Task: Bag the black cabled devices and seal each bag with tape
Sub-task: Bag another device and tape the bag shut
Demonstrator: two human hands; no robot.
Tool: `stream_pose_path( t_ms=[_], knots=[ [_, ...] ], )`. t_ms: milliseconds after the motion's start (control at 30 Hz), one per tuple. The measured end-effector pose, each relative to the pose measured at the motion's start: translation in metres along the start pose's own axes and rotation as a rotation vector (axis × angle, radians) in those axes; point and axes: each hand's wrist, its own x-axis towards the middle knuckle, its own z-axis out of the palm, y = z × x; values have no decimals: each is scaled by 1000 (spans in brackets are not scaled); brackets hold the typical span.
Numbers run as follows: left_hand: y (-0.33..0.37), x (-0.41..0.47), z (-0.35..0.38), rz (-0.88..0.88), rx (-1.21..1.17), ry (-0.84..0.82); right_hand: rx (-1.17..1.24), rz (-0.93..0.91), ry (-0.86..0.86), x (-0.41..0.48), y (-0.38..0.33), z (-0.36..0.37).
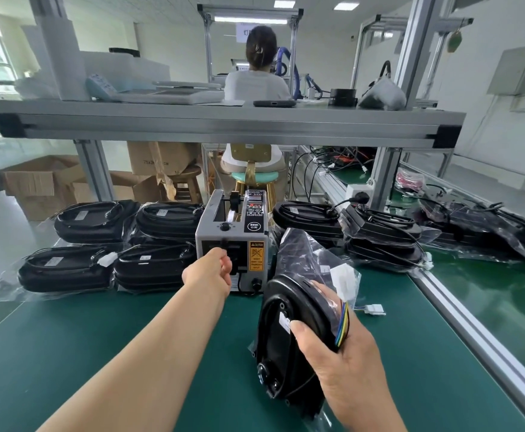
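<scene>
My right hand (345,347) clamped round black oval cabled device (273,338) in clear plastic bag (301,244), above green worktop (67,322). My left hand (214,272) at grey tape dispenser (233,232) outlet, fingers curled; tape unseen. Best pull strip straight, keep bag mouth folded.

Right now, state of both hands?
Left hand: fingers curled at the tape dispenser outlet; holding anything or not, cannot tell.
Right hand: gripping the bagged black device.

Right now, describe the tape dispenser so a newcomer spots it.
On the green mat, find the row of bagged black devices. The tape dispenser is the grey box in its middle, by the left hand; only it has a yellow label.
</scene>
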Motion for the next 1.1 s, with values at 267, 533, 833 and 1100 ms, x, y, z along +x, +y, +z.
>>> stream_pose_path(
  t_ms=[267,533,833,1100],
  knots=[
    [5,-102,-61,268,282,-596,-58,-72,-91,-14,-8,-5],
    [-3,-170,-63,451,552,-690,-96,-143,-154,-19,-10,-3],
    [-12,-173,-62,499,625,-614,-58,-178,-114,-21,-6,5],
    [-17,-175,-63,524,613,-559,-81,-197,-98,-21,1,5]
  ],
)
